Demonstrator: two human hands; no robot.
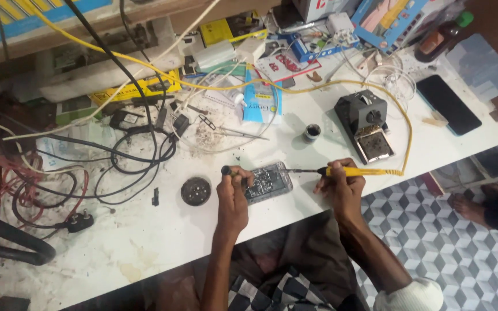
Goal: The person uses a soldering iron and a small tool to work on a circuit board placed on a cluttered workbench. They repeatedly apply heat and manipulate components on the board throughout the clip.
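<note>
A: Head view: right hand (341, 187) grips the yellow soldering iron (353, 171), left hand (233, 193) pins the clear circuit board (266, 182) on the counter (162, 242).

B: Nice, I'd keep the tip light and that board steady.

1. bare white table (162, 242) in front of the left hand (233, 198), easy passage; round black tin (196, 191) sits just beside it
2. behind: cable tangle (128, 155); right side, soldering station (367, 125) crowds the right hand (341, 187)
</note>
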